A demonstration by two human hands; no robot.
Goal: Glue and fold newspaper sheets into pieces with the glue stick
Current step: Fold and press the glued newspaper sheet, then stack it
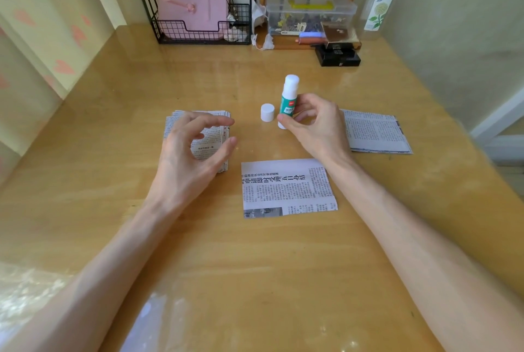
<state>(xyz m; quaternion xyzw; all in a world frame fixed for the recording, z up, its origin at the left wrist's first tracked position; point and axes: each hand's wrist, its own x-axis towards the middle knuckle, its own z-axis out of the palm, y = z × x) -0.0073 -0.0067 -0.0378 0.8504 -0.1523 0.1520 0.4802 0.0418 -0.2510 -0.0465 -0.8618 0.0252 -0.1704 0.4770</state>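
Right grip (314, 124) pinches the white-and-green glue stick (289, 96), uncapped, upright, base partly hidden by the thumb; its white cap (267, 112) stands just left. Left grip (192, 153), fingers curved apart and empty, hides part of a folded newspaper stack (208, 143). A flat newspaper sheet (286, 190) lies nearer, on open wooden surface (255, 266).

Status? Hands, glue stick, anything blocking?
Right hand grips glue stick, uncapped, upright. Left hand empty, above folded stack. Cap beside glue stick; sheet unobstructed.

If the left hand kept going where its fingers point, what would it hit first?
Probably the white cap, standing just before the glue stick the right hand holds, though depth is unclear.
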